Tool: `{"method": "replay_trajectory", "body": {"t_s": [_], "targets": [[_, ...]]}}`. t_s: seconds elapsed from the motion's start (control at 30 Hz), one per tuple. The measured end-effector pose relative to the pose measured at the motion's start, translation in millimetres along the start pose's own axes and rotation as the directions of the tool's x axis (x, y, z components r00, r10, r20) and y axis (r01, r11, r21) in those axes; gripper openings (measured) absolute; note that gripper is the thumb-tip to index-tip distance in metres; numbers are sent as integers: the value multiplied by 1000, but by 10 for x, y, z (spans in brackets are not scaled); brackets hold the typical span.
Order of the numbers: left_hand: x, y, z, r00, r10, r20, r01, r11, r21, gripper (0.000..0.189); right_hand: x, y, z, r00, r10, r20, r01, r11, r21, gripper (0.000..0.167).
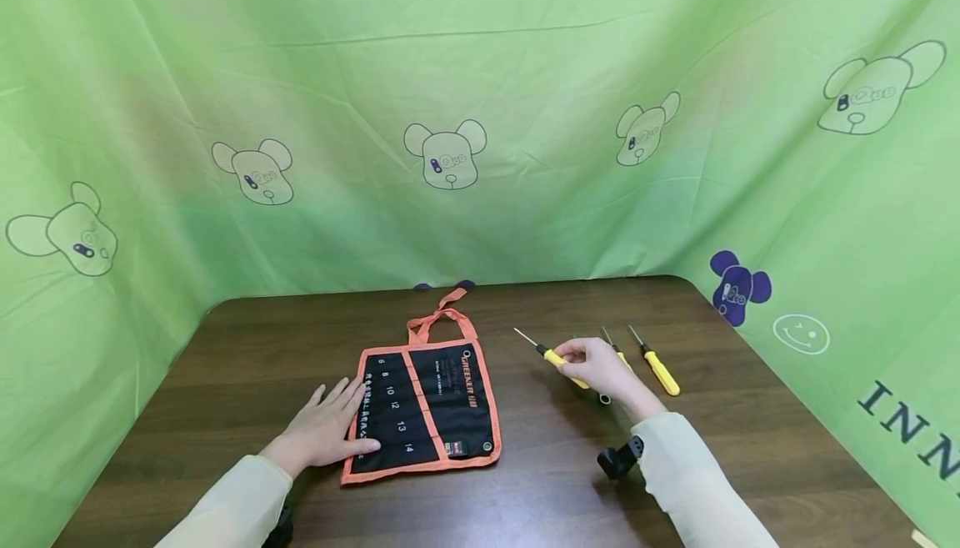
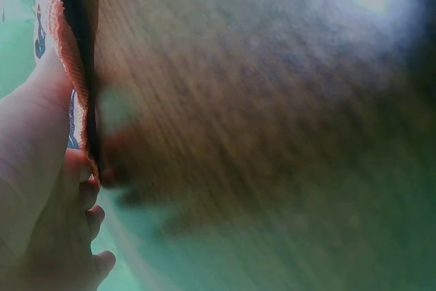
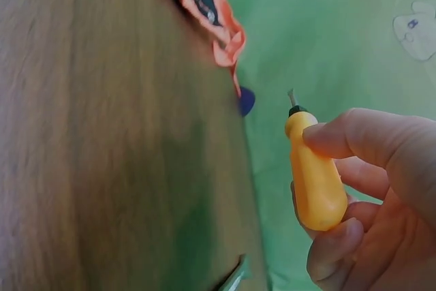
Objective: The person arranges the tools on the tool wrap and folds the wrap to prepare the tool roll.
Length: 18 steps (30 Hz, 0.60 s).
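A black tool pouch [image 1: 459, 398] with orange edging and printed sizes lies flat on the table. My left hand [image 1: 322, 429] rests on its left edge, fingers spread and straight, thumb across the black cloth. In the left wrist view, the orange edge [image 2: 68, 52] runs beside the hand. To the right of the pouch, my right hand [image 1: 600, 367] pinches a screwdriver [image 1: 553, 357] by its yellow handle. Its shaft points away and to the left, above the table. The right wrist view shows the thumb and fingers around the yellow handle [image 3: 317, 175].
Another yellow-handled screwdriver [image 1: 662, 373] lies right of my right hand, with a second screwdriver [image 1: 621, 355] partly hidden behind that hand. A small metal ring end [image 1: 604, 399] shows under it. Orange straps [image 1: 442, 314] stretch toward the far table edge, before a green curtain [image 1: 525, 223].
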State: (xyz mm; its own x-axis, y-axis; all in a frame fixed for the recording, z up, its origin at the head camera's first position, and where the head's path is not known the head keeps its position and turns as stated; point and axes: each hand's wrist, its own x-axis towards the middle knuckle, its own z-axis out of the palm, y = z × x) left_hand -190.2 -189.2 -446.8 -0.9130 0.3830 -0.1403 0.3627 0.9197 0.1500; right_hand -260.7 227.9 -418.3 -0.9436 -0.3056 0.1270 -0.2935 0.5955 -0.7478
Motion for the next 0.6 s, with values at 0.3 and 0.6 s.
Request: {"method": "replay_trajectory", "body": {"t_s": [0.3,0.6], "targets": [[13,-10,17,1000,1,1,-1,1000,7,95,-5,-246,31,994,-102,36,102,995,8,18],[6,-22,23,1000,9,-6,-9,1000,8,95,18,-401,119,984,-145,103,147,989,-11,18]]}}
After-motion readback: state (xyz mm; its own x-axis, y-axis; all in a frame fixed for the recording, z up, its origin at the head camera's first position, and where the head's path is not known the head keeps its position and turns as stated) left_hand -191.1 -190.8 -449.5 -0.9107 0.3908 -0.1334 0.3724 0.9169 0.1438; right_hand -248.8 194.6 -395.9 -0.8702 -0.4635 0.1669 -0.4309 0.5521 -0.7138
